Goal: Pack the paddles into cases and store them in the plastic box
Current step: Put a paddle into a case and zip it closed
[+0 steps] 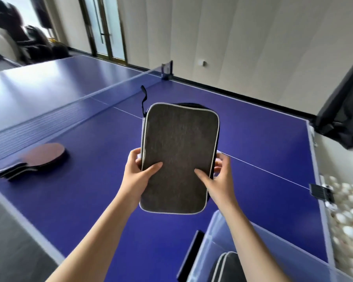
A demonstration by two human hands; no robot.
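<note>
A grey paddle case (179,143) with pale piping and a black wrist strap is held upright above the blue table. My left hand (138,171) grips its left edge, thumb on the front. On the right edge my right hand (216,176) holds it the same way. Red-faced paddles (43,157) lie stacked on the table at the left, handles pointing left. The clear plastic box (216,224) stands at the lower right, with another grey case (226,265) inside it.
The blue table (86,200) carries a net (69,106) across its middle. A black lid or flat piece (192,253) leans by the box's left side. Several white balls (351,231) fill a catch net beyond the right edge. Grey floor lies at the lower left.
</note>
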